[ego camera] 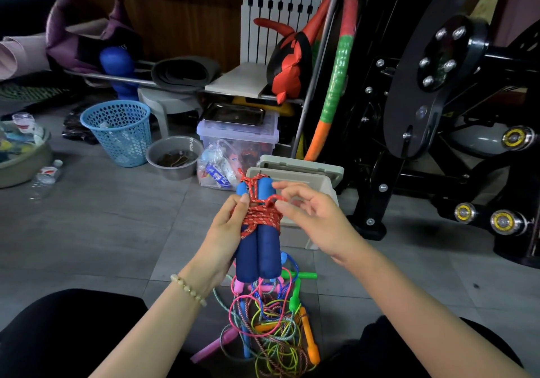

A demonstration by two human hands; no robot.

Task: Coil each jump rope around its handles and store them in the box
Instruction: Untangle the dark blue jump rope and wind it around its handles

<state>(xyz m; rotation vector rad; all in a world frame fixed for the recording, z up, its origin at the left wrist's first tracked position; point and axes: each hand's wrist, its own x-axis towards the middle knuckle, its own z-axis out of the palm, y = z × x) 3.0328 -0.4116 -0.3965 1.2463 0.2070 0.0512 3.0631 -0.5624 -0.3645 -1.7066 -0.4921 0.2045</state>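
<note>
Jump rope (261, 219), red speckled cord, wound in a band around its two blue foam handles (257, 250). Handles lie side by side, long axis upright, tops toward the beige box (321, 180), bottoms toward the person. The bundle is held in the air just on the near side of the box.

Left grip (225, 233) wraps the handle pair from the left, thumb on the coil, grasping the bundle. Right grip (309, 217), right of the bundle, pinches a short cord loop (273, 199) that sticks out above the coil; its other fingers are loose.

Judgement: coiling looks about done. The loose end wants tucking or tying off, then the bundle goes forward into the box. Right grip is the nearer one to the box. Cannot tell whether the box is open.

Pile of loose ropes (268, 325), mixed colours, lies on the floor (117, 231) on the person's side of the box, below the bundle, not yet coiled.
</note>
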